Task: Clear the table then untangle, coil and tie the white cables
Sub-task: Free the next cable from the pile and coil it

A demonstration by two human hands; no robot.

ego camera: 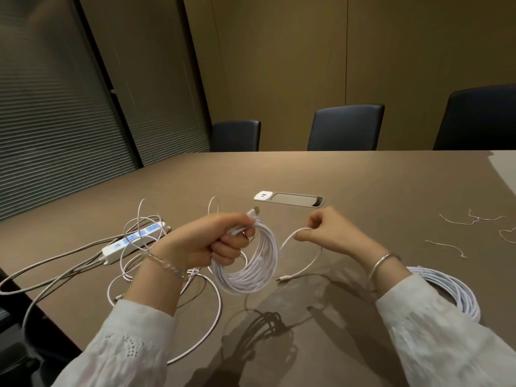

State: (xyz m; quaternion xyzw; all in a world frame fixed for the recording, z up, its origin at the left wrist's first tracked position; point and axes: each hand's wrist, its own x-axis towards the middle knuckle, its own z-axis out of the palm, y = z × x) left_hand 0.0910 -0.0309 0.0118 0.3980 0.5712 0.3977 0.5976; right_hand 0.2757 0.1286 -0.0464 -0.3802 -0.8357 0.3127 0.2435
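Above the table (363,177), her left hand (212,241) clenches the white coil (251,263) while the right hand (329,233) pinches its loose tail (290,238).

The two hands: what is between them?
In the head view, a loose cable tail runs from the coil gripped by the left hand to the pinching right hand.

The left hand (215,241) holds a coil of white cable (251,263) in its grip above the counter (363,185). The right hand (329,233) pinches the cable's loose tail (301,258). A second coil (449,291) lies beside the right sleeve; a power strip (134,241) sits among loose cables at left.
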